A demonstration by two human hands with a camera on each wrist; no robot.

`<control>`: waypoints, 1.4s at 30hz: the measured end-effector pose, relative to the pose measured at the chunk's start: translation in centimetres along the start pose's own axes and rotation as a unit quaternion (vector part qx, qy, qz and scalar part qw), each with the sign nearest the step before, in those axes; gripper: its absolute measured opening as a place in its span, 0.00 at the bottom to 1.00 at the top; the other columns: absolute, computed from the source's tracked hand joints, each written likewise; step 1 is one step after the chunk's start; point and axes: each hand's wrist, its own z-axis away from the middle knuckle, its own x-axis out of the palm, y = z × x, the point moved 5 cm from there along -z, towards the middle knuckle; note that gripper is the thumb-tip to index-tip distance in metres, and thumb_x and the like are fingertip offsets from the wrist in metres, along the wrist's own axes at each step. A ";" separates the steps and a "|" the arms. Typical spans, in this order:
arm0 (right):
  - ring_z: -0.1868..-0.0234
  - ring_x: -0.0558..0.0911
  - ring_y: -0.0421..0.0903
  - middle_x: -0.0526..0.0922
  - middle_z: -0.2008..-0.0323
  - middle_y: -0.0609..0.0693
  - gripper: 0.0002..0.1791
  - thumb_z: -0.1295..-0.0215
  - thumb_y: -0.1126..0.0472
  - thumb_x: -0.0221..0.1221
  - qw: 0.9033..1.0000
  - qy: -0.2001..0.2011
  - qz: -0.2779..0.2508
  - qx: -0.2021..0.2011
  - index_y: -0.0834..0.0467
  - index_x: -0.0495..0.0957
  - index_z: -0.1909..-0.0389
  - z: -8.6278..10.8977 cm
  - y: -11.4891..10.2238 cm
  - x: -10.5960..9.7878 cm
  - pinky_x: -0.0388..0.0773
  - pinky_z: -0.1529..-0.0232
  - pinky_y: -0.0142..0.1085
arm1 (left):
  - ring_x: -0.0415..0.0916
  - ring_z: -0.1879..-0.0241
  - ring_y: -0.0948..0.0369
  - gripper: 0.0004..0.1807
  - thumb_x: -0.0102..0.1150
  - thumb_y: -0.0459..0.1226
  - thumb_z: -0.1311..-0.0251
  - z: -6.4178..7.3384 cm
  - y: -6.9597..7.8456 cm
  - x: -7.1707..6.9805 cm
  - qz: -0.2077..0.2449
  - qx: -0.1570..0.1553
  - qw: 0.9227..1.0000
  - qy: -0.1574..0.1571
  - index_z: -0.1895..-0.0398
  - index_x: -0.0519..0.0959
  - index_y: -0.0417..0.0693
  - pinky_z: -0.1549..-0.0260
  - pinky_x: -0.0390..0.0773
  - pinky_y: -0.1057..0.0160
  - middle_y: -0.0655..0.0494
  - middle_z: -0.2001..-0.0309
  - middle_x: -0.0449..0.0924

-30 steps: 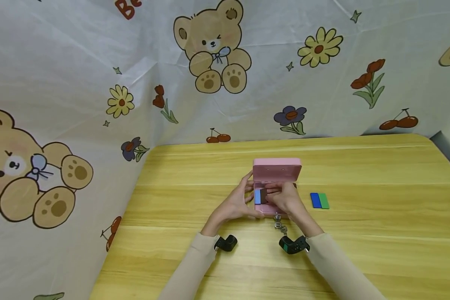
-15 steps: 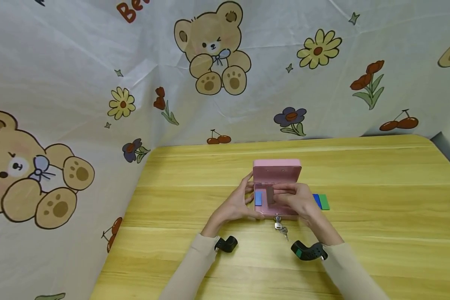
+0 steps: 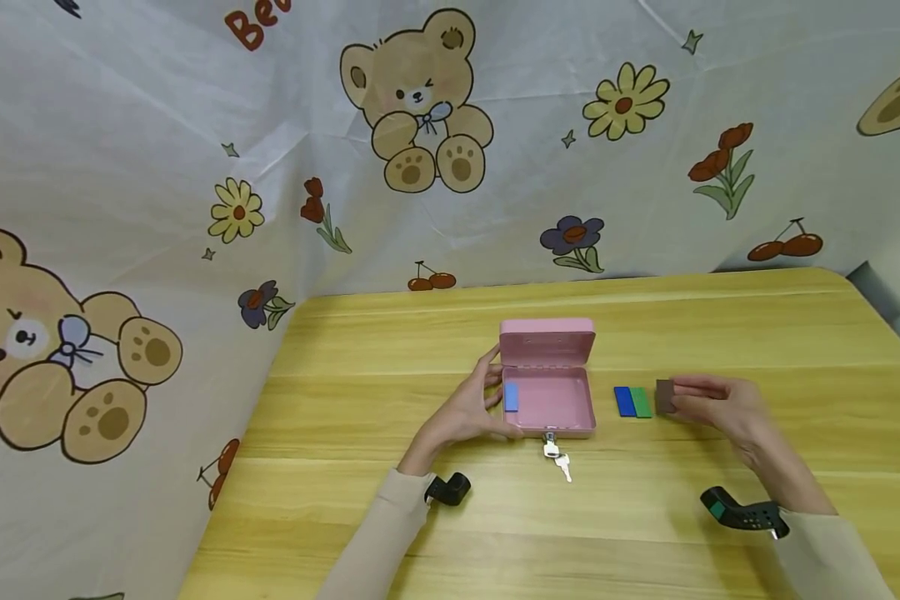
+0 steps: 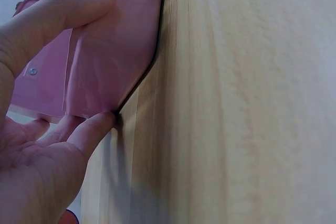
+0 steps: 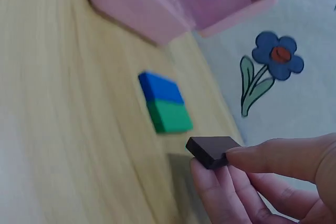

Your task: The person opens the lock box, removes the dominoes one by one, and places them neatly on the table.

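A pink lockable metal box (image 3: 557, 432) stands on the table with its lid (image 3: 546, 343) raised. My left hand (image 3: 462, 408) grips its left side, thumb along the front wall and fingers around the side, as the left wrist view also shows. One light blue block (image 3: 511, 397) lies inside at the left. To the right of the box, my right hand (image 3: 727, 408) pinches a dark brown block (image 5: 212, 150) between thumb and fingers, just above the table. Beside it, a blue block (image 3: 625, 402) and a green block (image 3: 641, 402) lie side by side, touching.
Two small keys (image 3: 557, 456) hang from the lock at the box's front. The wooden table (image 3: 390, 350) ends at the back against a white cloth (image 3: 525, 167) printed with bears and flowers.
My right hand has carried the brown block out of the box, rightward past the blue and green blocks. My left hand has stayed on the box.
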 end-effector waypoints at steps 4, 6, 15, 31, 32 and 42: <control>0.64 0.87 0.34 0.85 0.60 0.45 0.27 0.27 0.73 0.61 0.998 0.004 0.054 0.029 0.85 0.66 0.36 -0.4 0.6 -1.0 0.90 0.57 0.34 | 0.58 0.23 0.49 0.78 0.82 0.19 0.61 0.1 -0.1 -0.1 0.005 -0.001 1.000 -0.001 0.14 0.37 0.59 0.26 0.66 0.62 0.46 0.23 0.58; 0.64 0.87 0.34 0.85 0.56 0.51 0.26 0.26 0.72 0.60 0.996 0.004 0.076 0.037 0.85 0.66 0.36 -0.6 0.5 -0.9 0.91 0.57 0.34 | 0.57 0.23 0.49 0.78 0.82 0.19 0.60 0.0 -0.1 -0.1 0.006 0.001 1.000 -0.002 0.14 0.37 0.59 0.26 0.66 0.62 0.46 0.23 0.58; 0.65 0.87 0.36 0.87 0.61 0.50 0.24 0.24 0.72 0.57 0.992 -0.015 0.110 0.052 0.84 0.67 0.36 -1.2 -0.2 0.4 0.91 0.58 0.36 | 0.58 0.23 0.50 0.78 0.81 0.19 0.60 0.0 0.0 -0.1 0.011 0.002 1.000 -0.003 0.14 0.37 0.59 0.26 0.66 0.64 0.47 0.24 0.59; 0.63 0.87 0.38 0.68 0.39 0.84 0.26 0.22 0.68 0.55 0.991 -0.018 0.124 0.037 0.86 0.64 0.35 -0.9 -0.6 1.2 0.91 0.58 0.34 | 0.59 0.25 0.51 0.76 0.81 0.20 0.58 0.1 0.1 -0.2 -0.003 0.001 1.000 -0.002 0.13 0.37 0.59 0.26 0.67 0.63 0.47 0.22 0.58; 0.63 0.87 0.38 0.70 0.40 0.83 0.26 0.21 0.67 0.54 0.991 -0.016 0.129 0.027 0.86 0.64 0.35 -0.8 -0.7 1.2 0.91 0.58 0.34 | 0.59 0.24 0.51 0.77 0.81 0.20 0.58 0.1 0.1 -0.2 -0.001 0.001 1.000 -0.002 0.14 0.37 0.59 0.26 0.67 0.63 0.46 0.23 0.58; 0.62 0.87 0.31 0.86 0.52 0.57 0.25 0.19 0.62 0.54 0.990 0.050 0.117 -0.066 0.78 0.69 0.33 0.8 -4.0 3.6 0.90 0.58 0.32 | 0.58 0.24 0.49 0.77 0.80 0.17 0.60 0.0 0.1 -0.1 0.019 0.004 1.000 -0.002 0.14 0.37 0.57 0.26 0.67 0.64 0.46 0.24 0.59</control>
